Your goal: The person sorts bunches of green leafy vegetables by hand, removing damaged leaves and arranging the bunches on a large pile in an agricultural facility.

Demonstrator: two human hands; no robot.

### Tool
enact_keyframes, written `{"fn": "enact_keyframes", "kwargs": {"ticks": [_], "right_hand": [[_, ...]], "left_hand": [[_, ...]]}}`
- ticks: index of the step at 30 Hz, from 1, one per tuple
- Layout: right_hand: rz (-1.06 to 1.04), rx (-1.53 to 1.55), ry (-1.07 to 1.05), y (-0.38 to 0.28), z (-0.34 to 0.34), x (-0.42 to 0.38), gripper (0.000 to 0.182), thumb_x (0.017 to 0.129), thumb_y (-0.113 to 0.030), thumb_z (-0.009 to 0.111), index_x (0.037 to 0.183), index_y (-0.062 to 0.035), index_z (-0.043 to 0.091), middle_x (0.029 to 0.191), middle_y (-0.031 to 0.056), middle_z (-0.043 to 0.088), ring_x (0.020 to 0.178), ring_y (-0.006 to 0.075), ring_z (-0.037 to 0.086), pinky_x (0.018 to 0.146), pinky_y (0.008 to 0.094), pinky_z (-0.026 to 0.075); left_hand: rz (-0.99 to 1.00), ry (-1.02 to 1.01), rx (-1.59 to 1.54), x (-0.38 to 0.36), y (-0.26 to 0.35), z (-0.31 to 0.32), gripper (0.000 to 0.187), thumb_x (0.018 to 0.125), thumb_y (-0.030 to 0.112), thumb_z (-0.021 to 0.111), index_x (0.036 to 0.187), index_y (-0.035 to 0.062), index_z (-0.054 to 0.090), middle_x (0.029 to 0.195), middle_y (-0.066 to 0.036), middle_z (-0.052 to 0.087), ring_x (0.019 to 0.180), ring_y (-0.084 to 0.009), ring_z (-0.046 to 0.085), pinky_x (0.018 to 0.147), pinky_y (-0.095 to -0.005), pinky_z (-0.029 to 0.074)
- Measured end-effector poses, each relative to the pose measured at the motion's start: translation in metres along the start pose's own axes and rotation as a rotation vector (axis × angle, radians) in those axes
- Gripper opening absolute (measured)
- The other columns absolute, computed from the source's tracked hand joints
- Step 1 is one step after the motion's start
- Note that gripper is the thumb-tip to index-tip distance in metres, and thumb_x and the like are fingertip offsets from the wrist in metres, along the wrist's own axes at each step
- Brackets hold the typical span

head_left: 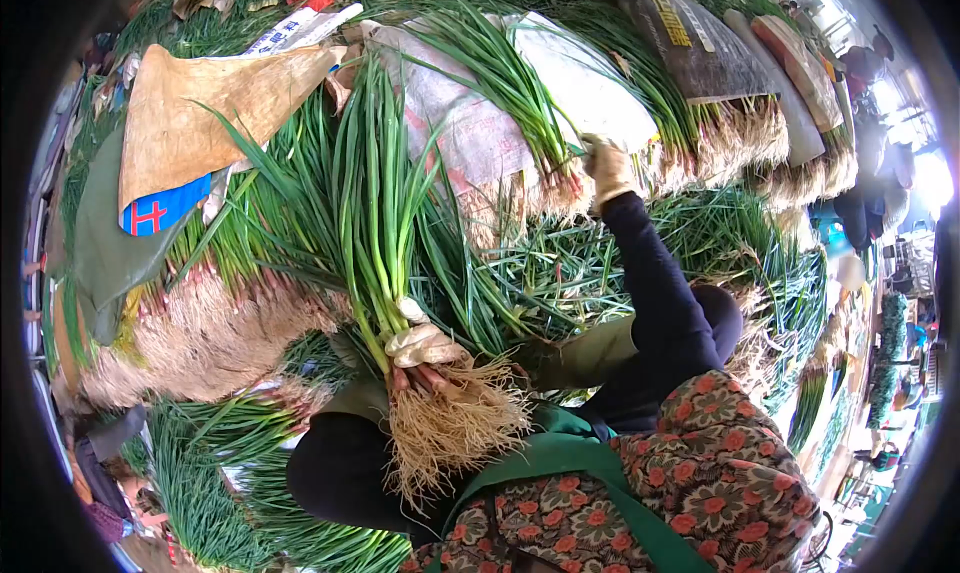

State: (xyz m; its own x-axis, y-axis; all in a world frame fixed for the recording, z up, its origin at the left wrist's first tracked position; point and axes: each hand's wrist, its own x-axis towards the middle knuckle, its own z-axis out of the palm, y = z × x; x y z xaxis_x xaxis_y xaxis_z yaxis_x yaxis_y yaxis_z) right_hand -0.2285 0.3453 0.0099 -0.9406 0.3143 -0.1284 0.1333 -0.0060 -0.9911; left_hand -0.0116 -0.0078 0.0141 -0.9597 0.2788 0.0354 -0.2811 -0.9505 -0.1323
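Note:
My left hand [425, 345], in a pale glove, is closed around a thick bunch of green onions [378, 223] just above their roots. The long leaves point up and away, while the tangled, straw-coloured roots [445, 428] hang over my lap. My right hand [608, 170], also gloved, reaches forward to a smaller bundle of green onions [535, 123] lying across pale sacks. Its fingers are curled and seem to pinch a stalk at that bundle's edge; the fingertips are partly hidden.
Rows of stacked green onions with roots outward lie left and right, partly covered by a tan sack [200, 108], a white sack [580, 73] and a dark sack [700, 48]. Loose green leaves [560, 273] cover the ground before my knees. People are at the far right.

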Motion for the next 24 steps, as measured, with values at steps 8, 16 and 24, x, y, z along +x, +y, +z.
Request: {"fn": "enact_keyframes", "kwargs": {"ticks": [8, 16, 24], "right_hand": [[-0.374, -1.242, -0.99, 0.022, 0.083, -0.175, 0.029, 0.093, -0.016, 0.042, 0.117, -0.0048, 0.053, 0.103, 0.008, 0.049, 0.091, 0.0172, 0.045, 0.083, 0.0289, 0.038], [-0.154, -0.942, 0.132, 0.057, -0.016, -0.038, 0.025, 0.084, -0.015, 0.056, 0.106, -0.005, 0.06, 0.083, 0.0064, 0.066, 0.071, 0.0195, 0.06, 0.065, 0.0292, 0.048], [-0.19, -1.113, -0.219, 0.052, 0.021, -0.067, 0.026, 0.082, -0.029, 0.06, 0.088, -0.0038, 0.065, 0.072, 0.0184, 0.061, 0.069, 0.0323, 0.061, 0.063, 0.04, 0.048]], "left_hand": [[-0.068, 0.038, 0.026, 0.015, -0.015, -0.011, 0.055, 0.086, 0.045, 0.055, 0.124, 0.0078, 0.045, 0.095, -0.008, 0.062, 0.099, -0.0215, 0.057, 0.097, -0.0476, 0.041], [-0.166, 0.272, 0.169, 0.029, -0.038, 0.002, 0.056, 0.086, 0.041, 0.056, 0.126, 0.0054, 0.039, 0.107, -0.008, 0.051, 0.104, -0.0231, 0.051, 0.097, -0.0449, 0.042], [-0.188, 0.378, 0.211, 0.03, -0.036, 0.014, 0.067, 0.085, 0.049, 0.053, 0.129, -0.0001, 0.041, 0.092, -0.008, 0.06, 0.084, -0.0217, 0.058, 0.086, -0.0404, 0.047]]}}
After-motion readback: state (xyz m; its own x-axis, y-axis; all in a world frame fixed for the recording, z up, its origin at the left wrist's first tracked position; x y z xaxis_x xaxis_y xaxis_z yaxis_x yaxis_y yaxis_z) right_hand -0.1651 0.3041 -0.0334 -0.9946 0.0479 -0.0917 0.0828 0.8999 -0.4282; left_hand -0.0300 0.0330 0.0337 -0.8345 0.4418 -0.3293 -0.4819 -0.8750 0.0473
